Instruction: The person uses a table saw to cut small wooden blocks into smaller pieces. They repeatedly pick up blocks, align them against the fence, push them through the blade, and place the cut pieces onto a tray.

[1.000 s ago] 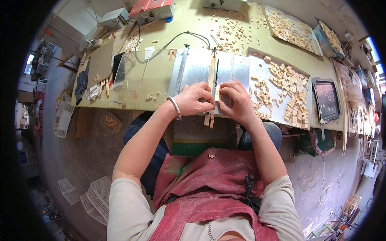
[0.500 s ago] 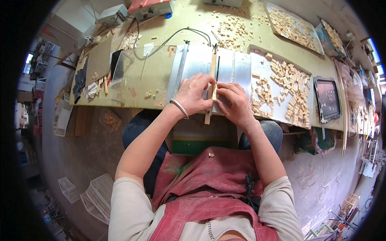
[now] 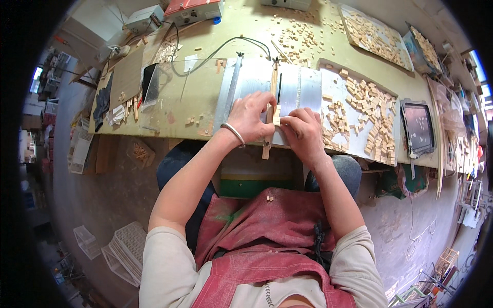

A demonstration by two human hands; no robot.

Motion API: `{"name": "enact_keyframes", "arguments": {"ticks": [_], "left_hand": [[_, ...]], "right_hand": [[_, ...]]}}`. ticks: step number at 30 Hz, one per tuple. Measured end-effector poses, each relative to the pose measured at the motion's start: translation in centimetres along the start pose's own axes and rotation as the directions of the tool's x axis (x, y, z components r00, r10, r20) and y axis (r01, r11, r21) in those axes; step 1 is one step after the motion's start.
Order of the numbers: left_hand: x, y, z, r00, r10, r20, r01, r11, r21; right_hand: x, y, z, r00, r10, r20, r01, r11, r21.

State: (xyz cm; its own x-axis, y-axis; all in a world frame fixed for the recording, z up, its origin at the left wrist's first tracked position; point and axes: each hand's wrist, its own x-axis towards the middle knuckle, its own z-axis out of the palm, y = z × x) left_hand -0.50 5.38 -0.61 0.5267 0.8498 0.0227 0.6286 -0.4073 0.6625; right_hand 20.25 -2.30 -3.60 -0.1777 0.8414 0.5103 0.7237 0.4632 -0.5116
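Observation:
My left hand (image 3: 251, 118) is curled over a long wooden strip (image 3: 272, 84) on a metal plate (image 3: 290, 84). Its index finger and thumb close about a small pale wooden block (image 3: 277, 115) lying against the strip's right side. From the right, my right hand (image 3: 305, 132) has its index finger and thumb drawn together at the block's near end. Its other fingers are folded, and what lies under them is hidden. A narrow black slot (image 3: 280, 87) runs in the plate just beyond the block.
Many cut wooden blocks lie on a white board (image 3: 328, 141) to the right, beside a black-framed tray (image 3: 434, 126). Small offcuts (image 3: 300, 41) are scattered at the back. Black cable (image 3: 221, 47) crosses the table behind the plate. Dark gloves (image 3: 101, 102) lie at the left edge.
My right hand has drawn slightly away to the right from my left hand. More of the small block now shows between them. My left hand has barely moved.

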Motion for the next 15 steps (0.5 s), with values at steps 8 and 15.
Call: {"name": "enact_keyframes", "arguments": {"ticks": [8,15], "left_hand": [[1.2,-0.2,-0.3,1.000,0.000,-0.015,-0.001,0.999,-0.041],[2.4,-0.6,-0.6,1.000,-0.021,0.009,0.022,0.998,-0.055]], "right_hand": [[1.0,0.8,0.2,1.000,0.019,0.011,-0.019,0.999,0.045],[1.9,1.5,0.6,0.998,0.058,0.016,-0.059,0.996,0.065]]}}
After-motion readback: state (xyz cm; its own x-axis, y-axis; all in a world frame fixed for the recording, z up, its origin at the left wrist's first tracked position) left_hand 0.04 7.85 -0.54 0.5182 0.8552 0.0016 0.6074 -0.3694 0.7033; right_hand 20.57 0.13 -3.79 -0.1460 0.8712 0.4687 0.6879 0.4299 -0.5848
